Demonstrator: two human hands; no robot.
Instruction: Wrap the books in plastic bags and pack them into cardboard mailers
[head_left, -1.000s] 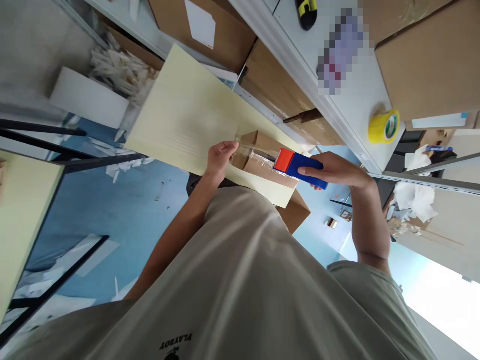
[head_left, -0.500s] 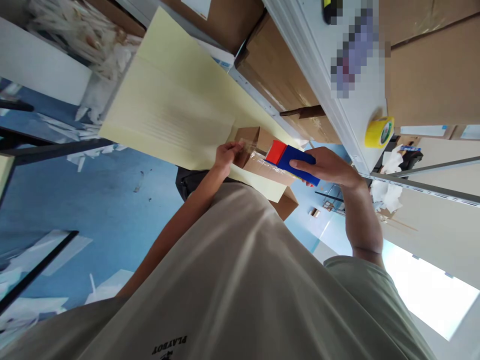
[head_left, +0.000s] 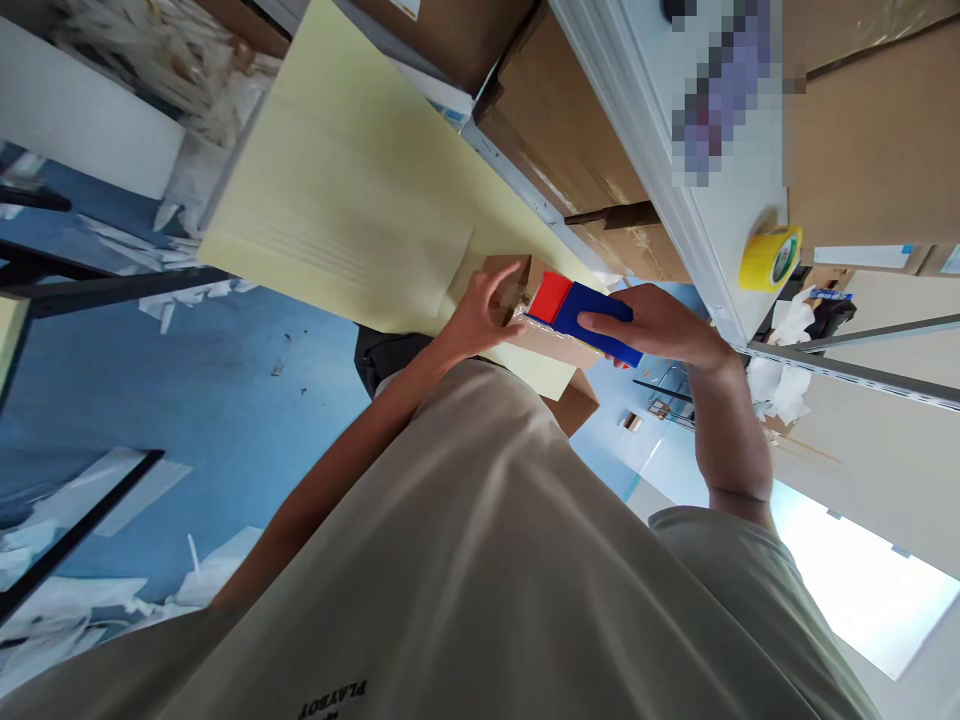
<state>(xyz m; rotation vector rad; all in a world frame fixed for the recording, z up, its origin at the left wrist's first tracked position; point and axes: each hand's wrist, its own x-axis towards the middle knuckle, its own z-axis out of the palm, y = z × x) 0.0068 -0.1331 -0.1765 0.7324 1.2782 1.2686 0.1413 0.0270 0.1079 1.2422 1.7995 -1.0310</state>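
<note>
The right hand (head_left: 660, 325) keeps a closed grip on a blue-and-red tape dispenser (head_left: 581, 315), while the left hand (head_left: 480, 315) presses its spread fingers on a small cardboard box (head_left: 525, 300) near the front edge of the pale yellow bench (head_left: 352, 210). Blue floor lies open left of the bench; a grey shelf (head_left: 675, 200) with big cartons and a yellow tape roll (head_left: 770, 257) crowds its right. The box is brown, glossy with clear tape.

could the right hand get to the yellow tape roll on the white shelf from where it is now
Probably yes. The right hand grips the blue and red tape dispenser on the small cardboard box, so it is occupied. The yellow tape roll sits at the white shelf edge with nothing visible between.
</note>
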